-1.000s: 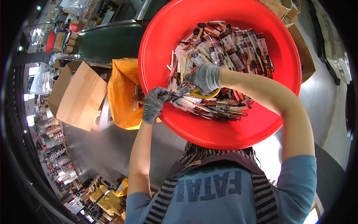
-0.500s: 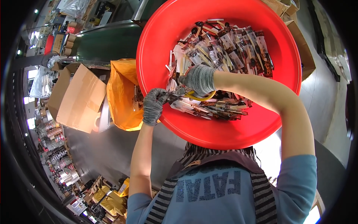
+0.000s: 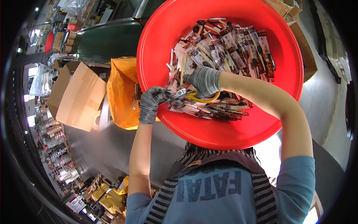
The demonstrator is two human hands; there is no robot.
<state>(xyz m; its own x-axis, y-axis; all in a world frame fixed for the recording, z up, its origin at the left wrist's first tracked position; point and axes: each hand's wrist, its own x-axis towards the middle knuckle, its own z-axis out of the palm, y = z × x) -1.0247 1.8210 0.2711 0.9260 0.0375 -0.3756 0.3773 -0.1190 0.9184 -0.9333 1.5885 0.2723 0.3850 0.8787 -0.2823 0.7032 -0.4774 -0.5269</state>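
My right hand (image 3: 203, 83), in a grey knit glove, is closed on a pair of scissors with yellow handles (image 3: 203, 100). The metal blades point left, toward my left hand (image 3: 150, 104). That hand, gloved alike, pinches the end of a clear wrapped packet at the blade tips; the fingers partly hide it. Both hands are at the near left of a large red basin (image 3: 238, 136), the left one over its rim. A heap of cutlery packets (image 3: 231, 48), with wooden chopsticks and black spoons showing through clear film, lies in the basin.
Left of the basin stands an orange bag (image 3: 121, 93) with some packets in its mouth. Farther left is an open cardboard box (image 3: 80, 97). A dark green surface (image 3: 108, 42) lies behind them, and more cardboard (image 3: 302, 50) stands right of the basin.
My right hand and the scissors have shifted slightly right, so more of the metal pivot shows. My left hand has drifted a little left, still pinching.
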